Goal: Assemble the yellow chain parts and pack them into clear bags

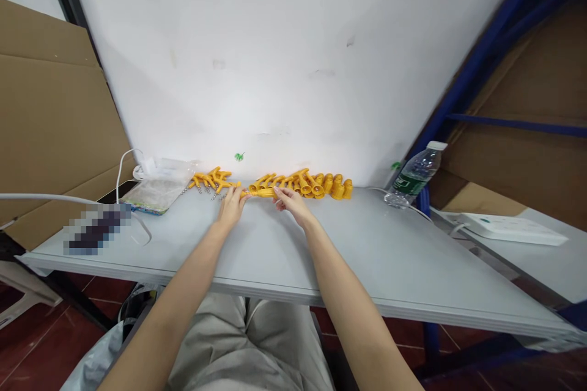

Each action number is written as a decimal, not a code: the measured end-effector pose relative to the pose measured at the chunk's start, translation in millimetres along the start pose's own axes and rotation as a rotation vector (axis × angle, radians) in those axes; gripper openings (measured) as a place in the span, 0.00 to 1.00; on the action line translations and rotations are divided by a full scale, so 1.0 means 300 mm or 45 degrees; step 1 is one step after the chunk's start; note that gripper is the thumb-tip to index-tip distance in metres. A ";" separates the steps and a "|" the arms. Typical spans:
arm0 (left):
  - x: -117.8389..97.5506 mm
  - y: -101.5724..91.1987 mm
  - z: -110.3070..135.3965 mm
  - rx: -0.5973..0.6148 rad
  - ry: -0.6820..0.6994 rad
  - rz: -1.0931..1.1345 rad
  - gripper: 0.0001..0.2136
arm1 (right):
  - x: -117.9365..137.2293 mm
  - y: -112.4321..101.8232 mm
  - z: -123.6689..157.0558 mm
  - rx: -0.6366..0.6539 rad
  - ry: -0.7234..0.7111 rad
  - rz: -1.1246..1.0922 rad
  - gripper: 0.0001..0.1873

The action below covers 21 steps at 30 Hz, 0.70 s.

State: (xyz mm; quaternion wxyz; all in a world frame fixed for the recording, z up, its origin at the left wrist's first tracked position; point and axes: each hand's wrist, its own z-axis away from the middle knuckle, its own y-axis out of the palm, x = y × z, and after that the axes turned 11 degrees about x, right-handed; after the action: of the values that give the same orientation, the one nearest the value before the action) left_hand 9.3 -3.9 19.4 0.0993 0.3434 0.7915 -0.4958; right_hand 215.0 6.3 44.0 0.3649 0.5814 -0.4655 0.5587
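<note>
Reaching across the grey table (367, 256), the left hand (232, 204) and right hand (293, 203) are pinching one yellow plastic piece (261, 193) by opposite ends, fingertips closed on it, steadying it level just before the row of yellow pieces (323, 186).

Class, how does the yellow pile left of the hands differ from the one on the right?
The left pile is smaller; the right pile is longer, running toward the bottle. The left pile holds thin branched pieces; the right pile also has stubby caps in a row. Both are yellow, by the wall.
</note>
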 end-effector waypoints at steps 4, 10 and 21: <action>0.001 0.000 -0.001 0.013 0.005 -0.009 0.09 | 0.008 -0.014 0.009 0.033 0.063 -0.022 0.20; 0.001 0.001 0.000 0.005 0.004 -0.015 0.10 | 0.015 -0.024 0.021 0.090 0.057 -0.004 0.25; 0.003 0.000 0.001 -0.007 0.022 -0.005 0.10 | 0.002 -0.020 0.010 0.087 -0.020 0.021 0.24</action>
State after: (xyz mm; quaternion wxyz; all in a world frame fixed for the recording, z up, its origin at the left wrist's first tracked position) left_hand 8.6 -3.9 18.9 0.0925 0.3457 0.7943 -0.4909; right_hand 221.7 5.3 44.9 0.3366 0.5942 -0.4537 0.5726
